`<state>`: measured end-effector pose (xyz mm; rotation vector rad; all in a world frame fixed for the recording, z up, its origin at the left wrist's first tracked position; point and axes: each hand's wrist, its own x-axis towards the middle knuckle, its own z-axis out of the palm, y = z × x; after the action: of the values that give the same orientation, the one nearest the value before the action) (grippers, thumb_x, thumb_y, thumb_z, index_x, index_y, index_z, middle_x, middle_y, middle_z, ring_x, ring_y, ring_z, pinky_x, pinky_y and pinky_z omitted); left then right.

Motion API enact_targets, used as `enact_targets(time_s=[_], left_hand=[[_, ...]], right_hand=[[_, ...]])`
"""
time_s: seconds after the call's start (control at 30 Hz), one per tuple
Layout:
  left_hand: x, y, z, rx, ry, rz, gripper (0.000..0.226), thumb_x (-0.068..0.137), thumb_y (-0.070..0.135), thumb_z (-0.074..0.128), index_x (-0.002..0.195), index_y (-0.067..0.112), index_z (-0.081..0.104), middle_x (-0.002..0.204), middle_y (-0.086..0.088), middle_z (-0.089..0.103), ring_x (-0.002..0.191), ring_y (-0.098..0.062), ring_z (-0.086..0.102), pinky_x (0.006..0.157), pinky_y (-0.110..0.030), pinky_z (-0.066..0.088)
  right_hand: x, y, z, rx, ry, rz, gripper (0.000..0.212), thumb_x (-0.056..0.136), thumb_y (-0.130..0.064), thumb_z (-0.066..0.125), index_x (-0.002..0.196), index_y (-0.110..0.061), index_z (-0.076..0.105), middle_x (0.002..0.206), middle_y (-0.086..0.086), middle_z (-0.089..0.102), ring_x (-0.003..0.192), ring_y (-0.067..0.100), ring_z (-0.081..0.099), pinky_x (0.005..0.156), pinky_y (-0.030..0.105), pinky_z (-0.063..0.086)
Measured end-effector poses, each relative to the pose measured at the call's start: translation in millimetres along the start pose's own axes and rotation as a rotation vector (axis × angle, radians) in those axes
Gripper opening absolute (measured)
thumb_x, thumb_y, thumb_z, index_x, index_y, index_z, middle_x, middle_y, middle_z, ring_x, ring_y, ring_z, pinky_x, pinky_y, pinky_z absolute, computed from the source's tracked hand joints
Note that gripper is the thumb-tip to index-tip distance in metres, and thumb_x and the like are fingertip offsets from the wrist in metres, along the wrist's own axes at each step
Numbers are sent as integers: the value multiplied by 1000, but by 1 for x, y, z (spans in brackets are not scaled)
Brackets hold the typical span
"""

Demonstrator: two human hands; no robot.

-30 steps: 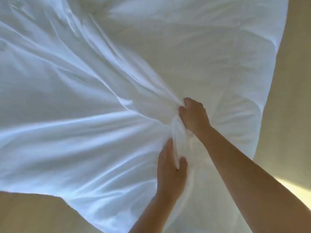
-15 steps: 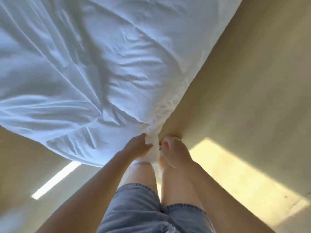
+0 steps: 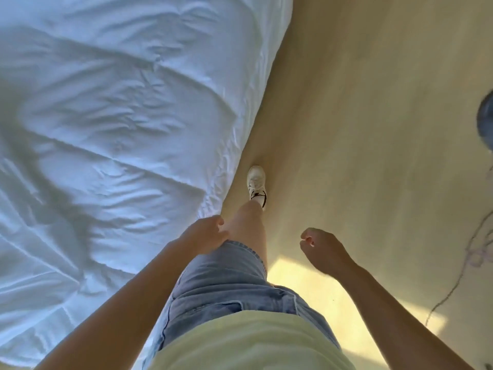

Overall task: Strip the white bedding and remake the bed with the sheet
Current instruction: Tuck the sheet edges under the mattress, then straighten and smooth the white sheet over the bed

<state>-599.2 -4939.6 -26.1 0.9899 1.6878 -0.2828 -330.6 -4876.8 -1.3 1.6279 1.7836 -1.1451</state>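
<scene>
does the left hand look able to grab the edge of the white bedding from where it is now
Probably yes. The left hand is empty, fingers loosely curled, just beside the edge of the white bedding, and nothing lies between them. The right hand hangs over the floor, farther off.

Soft daylight; a bright sun patch on the floor (image 3: 301, 284) beneath the right hand (image 3: 324, 251); wide-angle edges bend, motion-blurred.
</scene>
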Motion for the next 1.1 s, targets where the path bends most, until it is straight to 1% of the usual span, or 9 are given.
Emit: enact_targets(time_s=[0.23,0.33,0.4,0.6,0.67,0.77,0.93,1.03,1.1], left_hand=[[81,129,-138,248,-94,101,47,95,44,43,136,21,41,136,-1,51,120,-20,50,97,-27,39],[112,189,-197,269,-139,133,45,95,41,44,133,18,44,130,-2,54,115,-20,52,92,-26,39],[138,226,-236,294,-133,147,45,95,39,43,133,15,44,132,-5,53,116,-23,52,91,-29,40],[232,311,-351,126,-48,-1,49,94,42,46,137,19,43,139,-4,49,123,-21,48,96,-27,36],[255,338,-393,57,-13,-67,48,94,41,46,136,18,43,139,-4,49,122,-21,48,94,-25,36],[282,383,-459,-35,30,-113,46,95,38,45,135,16,44,138,-6,49,122,-22,48,89,-25,35],[324,449,-555,-190,113,-84,43,96,40,46,133,19,46,136,-5,52,120,-22,50,95,-27,38],[363,471,-611,-286,138,-93,42,96,39,45,133,20,46,136,-4,52,118,-20,51,94,-25,38],[394,477,-654,-348,149,-127,40,97,36,43,134,19,44,139,-4,49,121,-21,48,100,-28,36]], right_hand=[[89,-30,-167,-12,-72,-32,29,96,-24,45,118,-12,59,114,5,61,100,19,56,76,24,40],[131,-44,-240,6,-102,-38,20,94,-18,43,84,-12,59,85,3,57,75,16,51,62,27,37],[166,-54,-284,46,-93,-30,29,93,-17,41,65,-20,40,69,-1,46,63,13,42,55,26,28],[294,-65,-415,53,-110,-34,17,92,-15,43,82,-3,50,82,13,53,77,29,52,63,37,36],[340,-71,-475,-17,-109,-84,14,92,-16,45,82,-7,49,84,8,54,76,23,50,63,33,33],[400,-88,-572,-82,-74,-108,13,92,-20,47,91,-10,56,90,2,62,82,21,56,69,31,41],[486,-148,-697,-319,-201,-200,22,93,-23,46,106,-11,59,102,4,63,92,21,57,75,29,43],[550,-193,-756,-347,-201,-246,19,93,-22,45,101,-12,58,99,4,64,86,20,56,70,28,40],[593,-226,-789,-376,-197,-282,12,93,-21,45,88,-14,54,88,3,61,78,18,51,65,28,37]])
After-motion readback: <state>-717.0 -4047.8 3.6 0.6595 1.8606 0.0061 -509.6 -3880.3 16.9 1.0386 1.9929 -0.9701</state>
